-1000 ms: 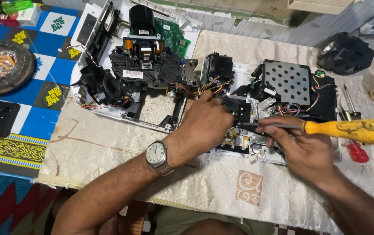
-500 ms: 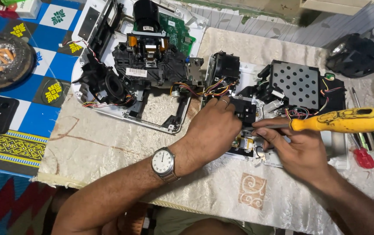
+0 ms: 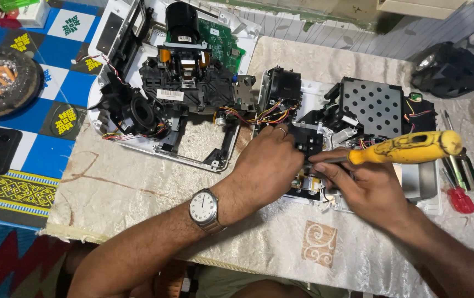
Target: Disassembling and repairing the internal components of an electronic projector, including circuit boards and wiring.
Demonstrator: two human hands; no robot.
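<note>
My left hand (image 3: 267, 165), with a wristwatch (image 3: 205, 208) on its wrist, presses down on a small black part (image 3: 306, 142) inside an opened white device (image 3: 358, 127) on the cloth. My right hand (image 3: 366, 185) lies just right of it and holds a yellow-handled screwdriver (image 3: 408, 148) near its shaft, the handle pointing right. The tip is hidden between my two hands. A perforated black metal cover (image 3: 373, 106) sits at the back of this device.
A second dismantled device (image 3: 170, 94) with lens block, green circuit board and coloured wires lies at the left. Loose screwdrivers (image 3: 460, 190) rest at the right edge. A black casing part (image 3: 449, 69) sits far right, an ashtray (image 3: 2, 83) far left.
The view has shifted a little. My right hand has tilted the yellow screwdriver handle upward and brought it closer to the device; my left hand stays on the black part.
</note>
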